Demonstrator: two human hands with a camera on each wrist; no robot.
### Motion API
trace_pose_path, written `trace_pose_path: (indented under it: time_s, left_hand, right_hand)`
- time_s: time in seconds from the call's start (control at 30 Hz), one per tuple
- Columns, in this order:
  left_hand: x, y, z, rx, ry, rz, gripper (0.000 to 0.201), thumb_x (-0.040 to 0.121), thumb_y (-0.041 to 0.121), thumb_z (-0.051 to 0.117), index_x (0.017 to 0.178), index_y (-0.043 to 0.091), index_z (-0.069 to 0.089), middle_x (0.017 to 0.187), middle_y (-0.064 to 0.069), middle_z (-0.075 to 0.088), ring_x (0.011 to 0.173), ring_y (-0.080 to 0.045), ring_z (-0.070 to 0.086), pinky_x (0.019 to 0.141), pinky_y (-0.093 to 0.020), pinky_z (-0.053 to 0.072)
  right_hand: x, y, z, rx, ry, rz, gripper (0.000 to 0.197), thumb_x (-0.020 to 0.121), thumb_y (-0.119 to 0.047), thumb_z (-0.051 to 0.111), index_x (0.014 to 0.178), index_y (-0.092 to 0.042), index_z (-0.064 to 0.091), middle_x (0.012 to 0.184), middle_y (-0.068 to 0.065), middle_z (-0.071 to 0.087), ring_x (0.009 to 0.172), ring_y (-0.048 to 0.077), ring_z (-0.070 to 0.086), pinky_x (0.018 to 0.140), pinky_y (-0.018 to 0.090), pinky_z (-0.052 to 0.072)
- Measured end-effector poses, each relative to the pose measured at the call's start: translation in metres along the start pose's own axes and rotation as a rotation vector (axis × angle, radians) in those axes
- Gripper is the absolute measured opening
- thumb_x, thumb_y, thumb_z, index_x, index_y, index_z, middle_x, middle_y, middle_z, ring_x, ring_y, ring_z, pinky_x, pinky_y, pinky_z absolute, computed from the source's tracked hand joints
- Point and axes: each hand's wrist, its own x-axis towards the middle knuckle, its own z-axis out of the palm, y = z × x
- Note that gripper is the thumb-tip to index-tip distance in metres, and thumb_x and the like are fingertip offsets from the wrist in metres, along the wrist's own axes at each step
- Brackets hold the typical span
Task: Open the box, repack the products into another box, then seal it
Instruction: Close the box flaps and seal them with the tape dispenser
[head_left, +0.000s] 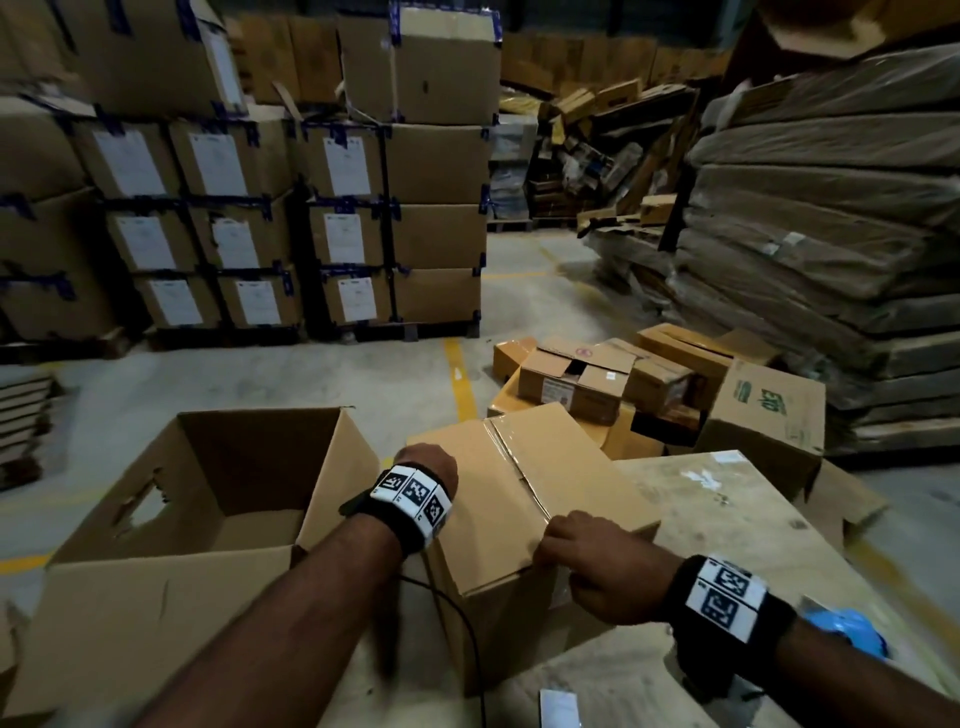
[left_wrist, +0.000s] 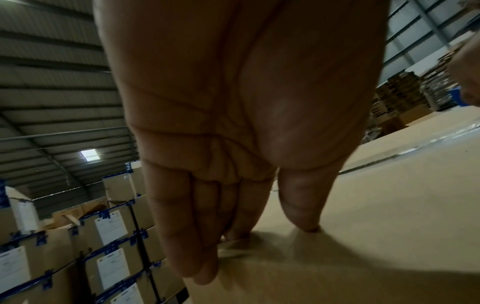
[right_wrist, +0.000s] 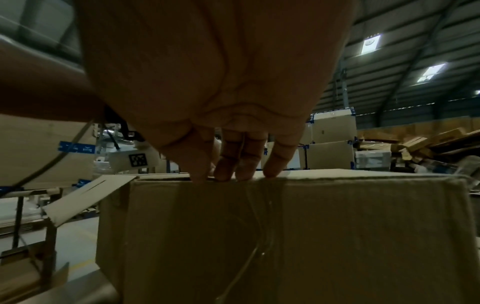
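Observation:
A sealed brown box stands on the wooden table, with clear tape running along its top seam. To its left stands an empty box with its flaps up. My left hand rests on the sealed box's far left top edge; in the left wrist view its fingers lie straight over the edge and the thumb touches the top of the box. My right hand curls its fingertips onto the near top edge of the box, where the tape crosses.
Strapped cartons are stacked on pallets at the back left. Small boxes lie piled beyond the table. Flattened cardboard is heaped on the right. A blue object lies by my right wrist, and a black cable hangs between the two boxes.

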Motion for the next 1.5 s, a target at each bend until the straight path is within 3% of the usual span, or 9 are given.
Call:
trace_pose_path:
  time_s: [0.2, 0.4, 0.57, 0.83, 0.97, 1.13, 1.27, 1.37, 1.5]
  left_hand:
    - [0.0, -0.003, 0.005, -0.053, 0.015, -0.017, 0.03, 0.097, 0.026, 0.05, 0.116, 0.008, 0.065, 0.123, -0.011, 0.064, 0.113, -0.029, 0.06, 0.087, -0.035, 0.049]
    - [0.001, 0.001, 0.006, -0.029, 0.024, -0.018, 0.028, 0.097, 0.024, 0.051, 0.115, 0.008, 0.065, 0.121, -0.012, 0.064, 0.111, -0.029, 0.061, 0.084, -0.037, 0.05]
    - [0.004, -0.001, 0.007, -0.056, -0.022, -0.03, 0.036, 0.098, 0.031, 0.049, 0.122, 0.007, 0.061, 0.127, -0.012, 0.061, 0.116, -0.029, 0.058, 0.089, -0.038, 0.048]
    - [0.0, 0.002, 0.007, -0.048, -0.034, -0.052, 0.037, 0.1, 0.029, 0.046, 0.122, 0.004, 0.06, 0.127, -0.014, 0.06, 0.115, -0.03, 0.058, 0.091, -0.04, 0.048]
    - [-0.002, 0.007, 0.011, -0.011, -0.012, -0.049, 0.032, 0.1, 0.02, 0.043, 0.12, 0.005, 0.063, 0.126, -0.014, 0.062, 0.113, -0.03, 0.06, 0.089, -0.041, 0.05]
    - [-0.001, 0.004, 0.008, -0.049, -0.04, -0.038, 0.036, 0.098, 0.031, 0.049, 0.118, 0.004, 0.062, 0.121, -0.014, 0.063, 0.109, -0.031, 0.061, 0.087, -0.038, 0.049]
    - [0.012, -0.012, 0.008, -0.122, 0.024, -0.029, 0.043, 0.093, 0.043, 0.055, 0.116, 0.007, 0.06, 0.118, -0.015, 0.063, 0.107, -0.033, 0.06, 0.085, -0.04, 0.05]
    - [0.024, -0.023, 0.017, -0.199, 0.075, -0.06, 0.05, 0.091, 0.047, 0.056, 0.126, 0.011, 0.048, 0.142, -0.018, 0.042, 0.123, -0.037, 0.047, 0.098, -0.047, 0.045]
    - [0.048, -0.038, 0.02, -0.231, -0.002, -0.036, 0.075, 0.084, 0.055, 0.062, 0.14, 0.011, 0.036, 0.156, -0.022, 0.019, 0.135, -0.041, 0.035, 0.109, -0.048, 0.035]
  right_hand:
    - [-0.004, 0.021, -0.006, -0.019, 0.064, 0.15, 0.027, 0.079, -0.025, 0.041, 0.101, -0.02, 0.055, 0.106, 0.003, 0.053, 0.098, 0.024, 0.049, 0.083, 0.042, 0.045]
    - [0.004, 0.007, 0.01, -0.038, 0.071, 0.02, 0.024, 0.086, -0.025, 0.055, 0.109, -0.022, 0.056, 0.11, 0.002, 0.054, 0.101, 0.024, 0.048, 0.082, 0.038, 0.041]
    - [0.01, 0.037, 0.021, -0.131, 0.149, 0.292, 0.054, 0.076, -0.057, 0.068, 0.116, -0.028, 0.048, 0.119, -0.001, 0.046, 0.111, 0.024, 0.041, 0.089, 0.038, 0.032]
    - [0.006, 0.026, 0.057, -0.163, 0.329, 0.406, 0.09, 0.038, -0.066, 0.083, 0.109, -0.028, 0.044, 0.107, 0.001, 0.042, 0.095, 0.024, 0.04, 0.082, 0.04, 0.034]
    - [0.005, 0.021, 0.063, -0.092, 0.406, 0.436, 0.096, 0.033, -0.069, 0.081, 0.111, -0.027, 0.043, 0.11, 0.002, 0.039, 0.1, 0.025, 0.039, 0.084, 0.039, 0.024]
    - [-0.005, 0.018, 0.08, -0.153, 0.484, 0.391, 0.08, 0.053, -0.043, 0.081, 0.119, -0.023, 0.04, 0.118, 0.008, 0.04, 0.107, 0.03, 0.041, 0.093, 0.044, 0.027]
    - [-0.013, 0.005, 0.076, -0.051, 0.55, 0.486, 0.063, 0.068, -0.067, 0.063, 0.119, -0.034, 0.047, 0.119, 0.006, 0.04, 0.112, 0.029, 0.039, 0.095, 0.043, 0.025]
    - [-0.005, -0.014, 0.069, 0.156, 0.601, 0.653, 0.04, 0.085, -0.061, 0.051, 0.114, -0.034, 0.048, 0.108, 0.003, 0.042, 0.102, 0.024, 0.043, 0.087, 0.038, 0.042]
    - [0.01, -0.008, 0.054, 0.594, 0.586, 0.756, 0.033, 0.088, -0.043, 0.062, 0.109, -0.02, 0.05, 0.113, 0.004, 0.04, 0.095, 0.023, 0.057, 0.091, 0.039, 0.051]
